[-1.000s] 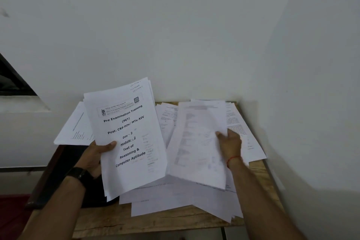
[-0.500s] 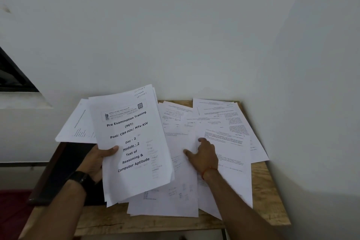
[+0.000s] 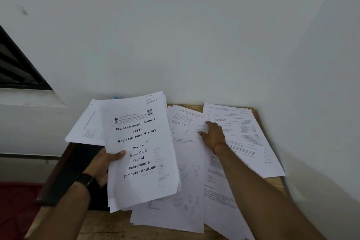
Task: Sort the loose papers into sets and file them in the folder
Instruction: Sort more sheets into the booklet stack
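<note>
Black flat folder [image 3: 74, 161]: It is in the lower left of the frame, on the table's left end, partly under our left arm. No paper is inside it that we can see. We think it waits there for the finished sets.

Left hand [image 3: 106, 163]: It is left of the middle. The thumb lies on the front page and the other fingers curl behind, clamped on the stack. We hold it up so the picked pages stay apart from the mess.

White printed stack with the "Pre Examination Training" cover [image 3: 140, 148]: It is in the middle left, tilted, above the table. It looks like the set we are building.

Loose white printed sheets [image 3: 187, 181]: They run from the middle to the right, spread out and lying over each other. They are not yet sorted.

Right hand [image 3: 213, 134]: It is right of the middle. The fingers are straight, a little apart, flat on the sheets, and hold nothing. We think it is feeling for the next page.

Light brown wooden table [image 3: 274, 184]: It is at the lower right, pushed into the wall corner.
</note>
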